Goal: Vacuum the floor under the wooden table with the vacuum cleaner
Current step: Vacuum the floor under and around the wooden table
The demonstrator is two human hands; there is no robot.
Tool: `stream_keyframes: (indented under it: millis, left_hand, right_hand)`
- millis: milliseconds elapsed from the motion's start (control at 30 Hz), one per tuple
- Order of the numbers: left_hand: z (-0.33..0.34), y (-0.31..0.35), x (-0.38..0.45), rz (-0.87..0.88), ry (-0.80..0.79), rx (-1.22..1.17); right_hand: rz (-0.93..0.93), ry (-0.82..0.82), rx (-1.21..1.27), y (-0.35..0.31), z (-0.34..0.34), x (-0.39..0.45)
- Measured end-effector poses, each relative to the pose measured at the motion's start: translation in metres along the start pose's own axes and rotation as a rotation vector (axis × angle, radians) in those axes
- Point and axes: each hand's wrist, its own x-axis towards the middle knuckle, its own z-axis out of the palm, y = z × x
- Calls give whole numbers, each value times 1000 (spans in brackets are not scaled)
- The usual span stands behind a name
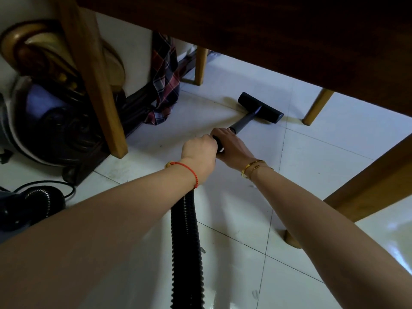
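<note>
Black ribbed hose [186,241], white tiled floor [312,157], seemingly red-blue plaid cloth [166,79].

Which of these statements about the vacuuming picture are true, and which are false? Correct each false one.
1. Both hands grip the vacuum wand. True: left hand, right hand.
2. The floor nozzle is lifted off the floor. False: it rests on the white tiles.
3. The ribbed black hose trails back toward the person. True.
4. The plaid cloth lies under the nozzle. False: it hangs apart, to the left.
5. The left wrist wears gold bracelets. False: a red cord.
</note>
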Motion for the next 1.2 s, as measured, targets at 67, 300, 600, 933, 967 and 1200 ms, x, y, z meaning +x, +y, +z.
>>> stream_keyframes:
  millis: [67,300,600,933,967,1200]
  left_hand:
    - [-2,-5,-4,-11,-2,2]
    - [-6,-29,-38,-31,11,27]
    - [-27,-72,-114,-60,46,30]
    - [-53,-113,-211,-69,72,15]
    - [-55,-116,-220,-71,77,12]
    - [-71,-131,-265,-99,90,-15]
  right_hand:
    - [-10,22,22,-7,2,-1]
    - [-41,87,108,-51,10,-13]
    - [-116,101,197,-130,23,-35]
    - [-280,116,138,-214,24,-67]
    - [-305,112,139,-221,24,-70]
    - [-448,145,189,-260,16,-88]
